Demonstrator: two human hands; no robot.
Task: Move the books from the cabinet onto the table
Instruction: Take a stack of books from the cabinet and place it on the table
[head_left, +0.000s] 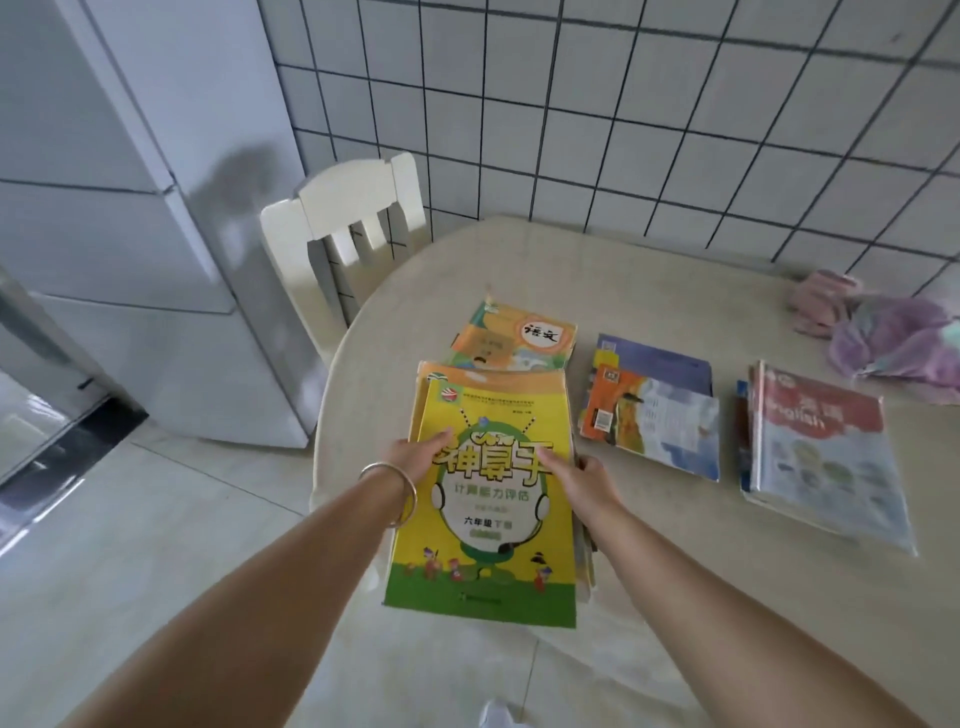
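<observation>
I hold a stack of books topped by a yellow and green workbook (488, 525) over the near left edge of the round beige table (649, 270). My left hand (415, 457), with a silver bangle on the wrist, grips the stack's left edge, thumb on the cover. My right hand (582, 478) grips the right edge, thumb on the cover. Beyond the stack lies an orange and green book (519, 338). A pile with an orange and sky-blue cover (654, 415) lies to the right. Further right sits a pile topped by an English book (826, 457).
A cream chair (348, 223) stands at the table's far left side. A white fridge (130, 218) fills the left. A tiled wall (623, 104) backs the table. Pink and purple cloth (883, 332) lies at the table's far right. Pale floor tiles (156, 519) lie below.
</observation>
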